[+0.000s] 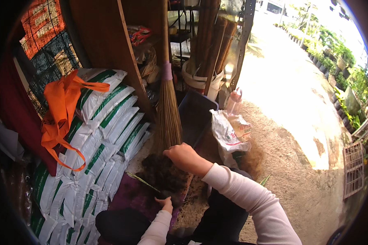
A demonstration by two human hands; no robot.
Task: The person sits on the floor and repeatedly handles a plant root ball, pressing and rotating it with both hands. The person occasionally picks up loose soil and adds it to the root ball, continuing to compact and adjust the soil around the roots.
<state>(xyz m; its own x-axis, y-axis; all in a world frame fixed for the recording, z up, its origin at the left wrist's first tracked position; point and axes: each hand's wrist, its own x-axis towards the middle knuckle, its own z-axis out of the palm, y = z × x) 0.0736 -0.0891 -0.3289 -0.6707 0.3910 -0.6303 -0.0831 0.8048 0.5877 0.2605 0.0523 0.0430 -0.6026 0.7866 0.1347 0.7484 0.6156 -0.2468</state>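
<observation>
A heap of dark soil [162,170] lies on a purple sheet [130,194] before me. Over the heap's upper right side is my right hand [185,157], knuckles up and fingers curled downward; whether anything is between them is hidden. My left hand [166,204] is low at the near edge of the soil, thumb and fingers spread around something dark that blends into the shade. A narrow green leaf with pale edges [142,181] slants across the soil, its lower end close to my left hand.
Stacked white-and-green sacks [95,153] rise on the left, with an orange cloth bag [61,104] on top. A stick broom [168,116] and a dark dustpan [194,114] stand beyond the soil. An opened white sack [230,131] is at right, near a pink plastic cup [234,102].
</observation>
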